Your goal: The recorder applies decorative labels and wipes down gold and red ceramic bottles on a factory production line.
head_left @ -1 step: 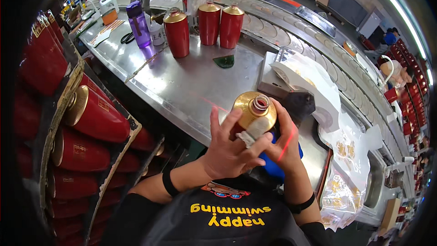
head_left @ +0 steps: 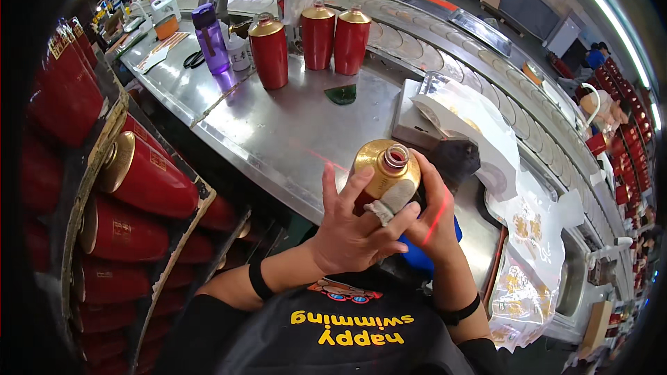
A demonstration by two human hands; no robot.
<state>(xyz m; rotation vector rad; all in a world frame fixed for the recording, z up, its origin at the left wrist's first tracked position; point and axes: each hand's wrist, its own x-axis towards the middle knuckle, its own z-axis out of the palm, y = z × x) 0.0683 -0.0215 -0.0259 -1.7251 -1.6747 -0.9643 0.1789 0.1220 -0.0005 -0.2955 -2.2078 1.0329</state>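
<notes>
Head view. You hold the bottle (head_left: pixel 386 173) in both hands, raised above the near edge of the bench (head_left: pixel 278 132), its open neck tilted up toward you. Your left hand (head_left: pixel 358 232) wraps the near side, fingers curled onto the gold shoulder, one fingertip bandaged white. Your right hand (head_left: pixel 434 219) presses the far side, palm closed against the body; a red light line crosses its back.

Handling, judged: gold shoulder and red body look glazed, so hard, stiff, slippery and breakable. Probably weighty for its size; whether it is filled cannot be told. Best hold looks to be round the body below the shoulder, not the narrow neck.

Surface: bench is bare brushed metal, smooth and reflective; a dropped bottle would strike hard. Three capped red bottles (head_left: pixel 316 38) stand near its far edge, a purple flask (head_left: pixel 210 38) toward the far left corner. White bags (head_left: pixel 472 125) lie at the right edge.

Room: rack of lying red bottles (head_left: pixel 139 187) to your left; curved conveyor (head_left: pixel 445 48) beyond the bench.
</notes>
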